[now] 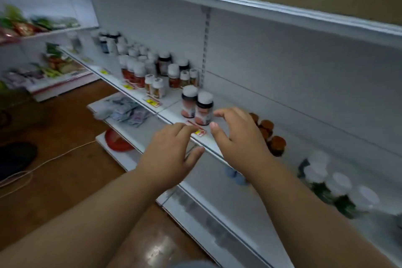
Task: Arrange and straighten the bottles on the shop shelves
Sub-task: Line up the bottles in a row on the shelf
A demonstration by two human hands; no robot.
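Bottles point(197, 105) stand just beyond both hands' spread, empty grips: left hand point(171, 150), right hand point(237, 135).

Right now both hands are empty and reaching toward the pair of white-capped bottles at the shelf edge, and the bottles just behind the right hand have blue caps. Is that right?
Not quite. The head view shows the bottles behind the right hand have brown caps, not blue. The rest holds: the left hand and right hand are empty, reaching toward the two white-capped bottles at the shelf edge.
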